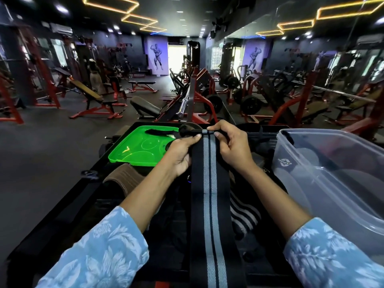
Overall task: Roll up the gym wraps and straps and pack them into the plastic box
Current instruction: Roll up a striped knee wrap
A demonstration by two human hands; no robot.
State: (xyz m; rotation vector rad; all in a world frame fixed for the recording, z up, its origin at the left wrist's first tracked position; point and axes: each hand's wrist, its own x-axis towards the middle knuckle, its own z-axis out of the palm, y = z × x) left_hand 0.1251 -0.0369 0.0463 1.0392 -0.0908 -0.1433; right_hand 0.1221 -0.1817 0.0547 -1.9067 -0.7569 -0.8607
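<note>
A long black gym wrap (209, 196) with two grey stripes runs from the bottom edge up the middle of the view. Its far end is folded over, and both hands pinch that fold. My left hand (182, 151) grips the left side of the fold, and my right hand (230, 145) grips the right side, thumb on top. The clear plastic box (324, 175) stands at the right, with dark rolled wraps dimly showing through its wall. A black-and-white striped wrap (244, 215) lies under my right forearm.
The green lid (135, 150) lies flat beyond my left hand with a black strap (160, 132) across its far edge. A brown leather belt (124, 177) curls at the left. All rest on a black bench. Gym machines and benches fill the room behind.
</note>
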